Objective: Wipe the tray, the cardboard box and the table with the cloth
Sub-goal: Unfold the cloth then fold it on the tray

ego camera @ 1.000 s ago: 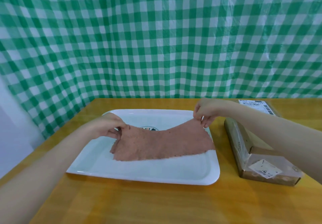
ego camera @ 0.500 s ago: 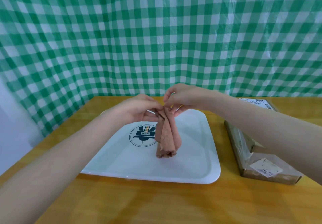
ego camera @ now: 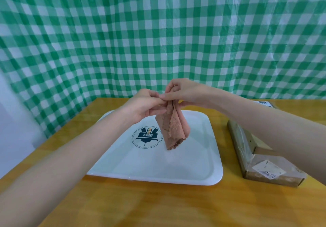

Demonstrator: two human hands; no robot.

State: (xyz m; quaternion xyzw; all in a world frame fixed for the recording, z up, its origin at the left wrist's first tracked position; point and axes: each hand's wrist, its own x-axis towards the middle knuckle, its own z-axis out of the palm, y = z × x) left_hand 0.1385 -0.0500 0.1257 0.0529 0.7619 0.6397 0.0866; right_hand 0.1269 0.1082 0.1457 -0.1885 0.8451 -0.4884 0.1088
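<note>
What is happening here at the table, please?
A person holds a pink cloth folded, pinching its top edge with the left hand and right hand. It hangs above a white tray on the table. A cardboard box lies to the right, untouched.

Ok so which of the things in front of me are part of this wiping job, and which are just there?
Part of the job:
cloth, pinched by left hand and right hand
tray
cardboard box
table

Just there:
checked backdrop
</note>
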